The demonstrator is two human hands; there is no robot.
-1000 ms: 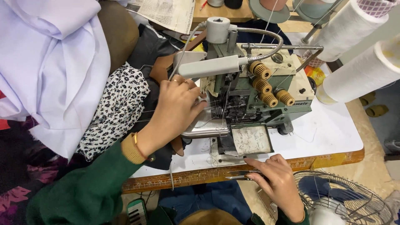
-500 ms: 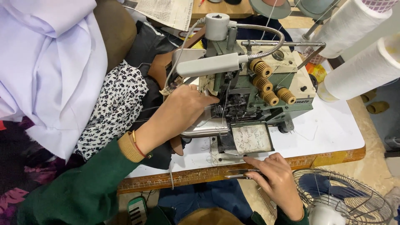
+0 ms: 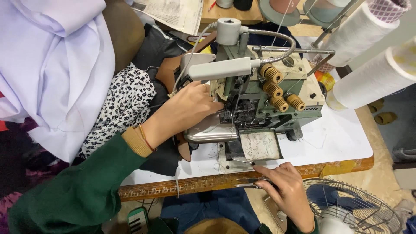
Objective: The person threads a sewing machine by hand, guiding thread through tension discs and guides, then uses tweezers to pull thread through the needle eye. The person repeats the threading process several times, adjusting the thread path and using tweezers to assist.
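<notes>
A green overlock sewing machine (image 3: pixel 277 104) stands on a white table (image 3: pixel 342 138). My left hand (image 3: pixel 186 108) reaches in at the needle area, fingers pressed against the machine's front next to the presser foot, resting over the chrome cover (image 3: pixel 208 132). My right hand (image 3: pixel 286 190) lies at the table's front edge, fingers curled on small metal thread snips (image 3: pixel 249 183), with the index fingertip touching the table below the machine's clear cover plate (image 3: pixel 260 145). Dark fabric (image 3: pixel 167 151) lies under my left wrist.
A pile of white (image 3: pixel 56 73), black-and-white spotted (image 3: pixel 121 108) and brown cloth fills the left side. Two large white thread cones (image 3: pixel 372 78) stand at the right. A wire fan guard (image 3: pixel 355 208) sits below the table's front right. A lamp arm (image 3: pixel 221 67) crosses above the machine.
My left hand has slid to the right, further in toward the needle. My right hand has stayed at the table's edge with the snips.
</notes>
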